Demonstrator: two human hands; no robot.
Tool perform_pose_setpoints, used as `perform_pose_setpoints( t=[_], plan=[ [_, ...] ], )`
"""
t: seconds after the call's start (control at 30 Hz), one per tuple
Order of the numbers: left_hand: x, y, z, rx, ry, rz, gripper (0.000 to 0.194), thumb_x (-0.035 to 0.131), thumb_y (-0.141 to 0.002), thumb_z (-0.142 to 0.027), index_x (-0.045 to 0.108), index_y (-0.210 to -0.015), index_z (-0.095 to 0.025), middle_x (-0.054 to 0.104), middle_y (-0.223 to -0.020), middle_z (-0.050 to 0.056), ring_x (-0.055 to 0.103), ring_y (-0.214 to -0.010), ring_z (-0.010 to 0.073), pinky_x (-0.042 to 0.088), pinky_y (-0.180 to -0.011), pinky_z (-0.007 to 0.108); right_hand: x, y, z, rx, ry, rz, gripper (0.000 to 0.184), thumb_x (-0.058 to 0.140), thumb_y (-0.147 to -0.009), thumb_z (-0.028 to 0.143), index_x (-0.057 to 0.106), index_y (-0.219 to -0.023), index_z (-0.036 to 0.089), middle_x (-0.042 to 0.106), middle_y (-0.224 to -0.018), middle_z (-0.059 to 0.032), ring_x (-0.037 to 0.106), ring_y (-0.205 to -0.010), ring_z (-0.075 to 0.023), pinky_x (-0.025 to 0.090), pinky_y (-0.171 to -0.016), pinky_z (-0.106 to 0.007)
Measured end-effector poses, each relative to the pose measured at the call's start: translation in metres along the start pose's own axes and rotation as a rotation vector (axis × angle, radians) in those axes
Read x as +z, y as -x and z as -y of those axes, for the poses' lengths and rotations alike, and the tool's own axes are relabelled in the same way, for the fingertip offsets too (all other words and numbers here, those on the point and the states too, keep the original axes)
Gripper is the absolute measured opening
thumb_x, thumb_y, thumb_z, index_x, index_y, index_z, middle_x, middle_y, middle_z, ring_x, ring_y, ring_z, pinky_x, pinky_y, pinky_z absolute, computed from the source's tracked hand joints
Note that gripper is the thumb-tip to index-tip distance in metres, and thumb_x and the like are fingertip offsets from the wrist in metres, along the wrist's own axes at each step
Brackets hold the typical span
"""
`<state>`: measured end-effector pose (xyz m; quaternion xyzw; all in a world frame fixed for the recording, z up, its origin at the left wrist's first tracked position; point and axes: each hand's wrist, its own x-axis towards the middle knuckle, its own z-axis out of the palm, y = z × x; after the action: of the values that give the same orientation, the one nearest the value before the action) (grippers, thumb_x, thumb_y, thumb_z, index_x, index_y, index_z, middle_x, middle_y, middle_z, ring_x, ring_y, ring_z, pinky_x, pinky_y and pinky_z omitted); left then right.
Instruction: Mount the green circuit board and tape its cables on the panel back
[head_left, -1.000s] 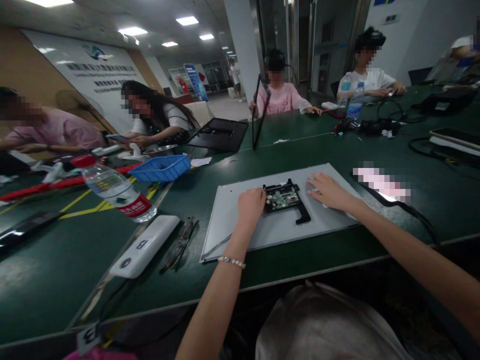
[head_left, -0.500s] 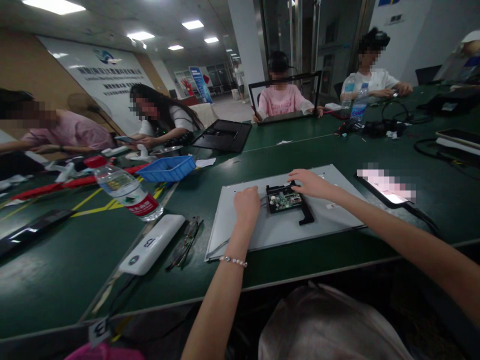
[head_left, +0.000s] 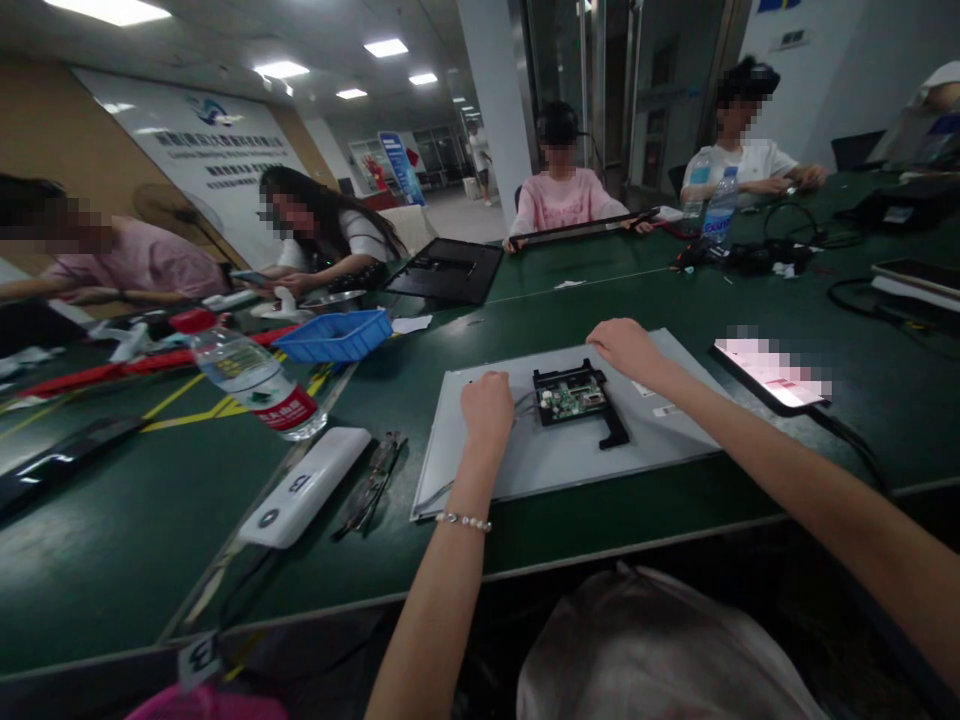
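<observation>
A flat grey display panel [head_left: 517, 470] lies in front of me, its far edge slightly tilted across my view. On it sits a black plastic bracket [head_left: 616, 428] around a green circuit board [head_left: 574, 400]. My left hand [head_left: 487, 408] is closed over the panel's left part. Thin cables [head_left: 525, 401] run from the board towards it, and its fingertips are hidden. Beyond the bracket, near the panel's far edge, my right hand [head_left: 624, 345] is curled closed, apart from the bracket. What its fingers hold, if anything, is hidden.
To the left are a white power bank [head_left: 307, 488], glasses [head_left: 371, 485], a water bottle [head_left: 255, 380] and a blue tray [head_left: 337, 337]. A lit phone [head_left: 772, 375] with a cable lies right. Several people sit around the green table [head_left: 600, 535]; one holds a dark frame [head_left: 577, 228].
My right hand has moved from the bracket's upper corner away towards the panel's far edge, and its fingers have curled. My left hand has shifted slightly left. The person opposite has lowered the frame.
</observation>
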<state>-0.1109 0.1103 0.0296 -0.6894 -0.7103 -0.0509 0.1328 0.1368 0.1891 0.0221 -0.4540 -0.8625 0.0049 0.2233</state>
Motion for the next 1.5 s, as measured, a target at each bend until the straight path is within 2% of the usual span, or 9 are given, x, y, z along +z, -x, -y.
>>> perform_pose_setpoints(
  t=[0.17,0.3,0.47,0.6,0.73,1.0,1.2,1.37,1.5],
  plan=[
    [-0.001,0.003,-0.006,0.03,0.02,0.052,0.032,0.039,-0.09,-0.018,0.07,-0.098,-0.015,0.069,-0.102,0.015,0.065,-0.099,0.0251,0.044,-0.085,0.035,0.013,0.012,-0.03,0.021,-0.025,0.115,0.037,0.045,-0.084,0.007,0.071,-0.108,0.018,0.066,-0.122,-0.0095,0.059,-0.114,-0.025,0.042,-0.1,-0.038],
    [-0.003,0.005,-0.009,0.027,0.051,0.013,0.033,0.037,-0.094,-0.028,0.068,-0.098,-0.015,0.07,-0.102,0.014,0.063,-0.1,0.025,0.04,-0.091,0.039,0.015,0.015,-0.038,0.048,-0.096,0.081,0.04,0.041,-0.085,0.007,0.068,-0.114,0.016,0.065,-0.125,-0.009,0.057,-0.117,-0.0225,0.041,-0.103,-0.035],
    [-0.006,0.003,-0.004,0.063,0.064,-0.022,0.027,0.044,-0.092,-0.024,0.066,-0.106,-0.016,0.068,-0.111,0.012,0.061,-0.106,0.0238,0.04,-0.092,0.035,0.012,0.015,-0.034,0.007,-0.114,0.055,0.036,0.044,-0.088,0.015,0.067,-0.115,0.014,0.066,-0.121,-0.0113,0.059,-0.113,-0.0235,0.041,-0.101,-0.036],
    [-0.007,0.002,0.001,0.101,0.069,0.012,0.027,0.048,-0.092,-0.027,0.065,-0.111,-0.017,0.067,-0.112,0.011,0.06,-0.109,0.0224,0.041,-0.093,0.032,0.016,0.017,-0.033,-0.022,-0.068,0.078,0.032,0.048,-0.09,0.025,0.067,-0.114,0.015,0.067,-0.116,-0.0131,0.061,-0.107,-0.0266,0.045,-0.094,-0.038],
    [-0.003,0.0,0.004,0.135,0.069,0.038,0.025,0.051,-0.091,-0.028,0.067,-0.107,-0.017,0.068,-0.107,0.011,0.061,-0.104,0.0225,0.044,-0.09,0.03,0.017,0.018,-0.033,-0.007,-0.058,0.108,0.028,0.051,-0.09,0.03,0.069,-0.109,0.018,0.069,-0.112,-0.0118,0.062,-0.102,-0.0259,0.046,-0.089,-0.036],
    [0.004,-0.01,0.003,0.184,-0.032,0.049,0.029,0.041,-0.093,-0.018,0.07,-0.093,-0.015,0.069,-0.096,0.013,0.064,-0.098,0.0243,0.047,-0.085,0.031,0.011,0.019,-0.023,0.043,-0.03,0.126,0.026,0.05,-0.091,0.028,0.072,-0.104,0.02,0.072,-0.096,-0.01,0.064,-0.093,-0.0253,0.047,-0.08,-0.034],
    [-0.006,-0.002,-0.011,0.088,0.028,0.041,0.034,0.038,-0.096,-0.022,0.07,-0.105,-0.018,0.072,-0.093,0.013,0.068,-0.091,0.0254,0.049,-0.08,0.033,0.014,0.018,-0.025,0.051,-0.022,0.143,0.025,0.048,-0.092,0.026,0.071,-0.102,0.02,0.071,-0.1,-0.0091,0.064,-0.09,-0.0222,0.046,-0.076,-0.03],
    [-0.006,0.002,-0.027,0.14,0.017,0.082,0.035,0.037,-0.096,-0.022,0.07,-0.108,-0.018,0.072,-0.095,0.015,0.069,-0.09,0.0267,0.05,-0.078,0.034,0.012,0.02,-0.021,0.073,-0.025,0.136,0.024,0.048,-0.092,0.027,0.071,-0.1,0.02,0.071,-0.096,-0.0096,0.063,-0.089,-0.0223,0.045,-0.074,-0.029],
    [-0.004,0.002,-0.03,0.171,0.023,0.101,0.035,0.04,-0.094,-0.019,0.066,-0.118,-0.02,0.073,-0.097,0.013,0.069,-0.09,0.0251,0.051,-0.079,0.033,0.012,0.02,-0.021,0.076,-0.023,0.146,0.024,0.048,-0.093,0.028,0.07,-0.099,0.02,0.071,-0.094,-0.0093,0.063,-0.088,-0.0221,0.044,-0.072,-0.028]
  ],
)
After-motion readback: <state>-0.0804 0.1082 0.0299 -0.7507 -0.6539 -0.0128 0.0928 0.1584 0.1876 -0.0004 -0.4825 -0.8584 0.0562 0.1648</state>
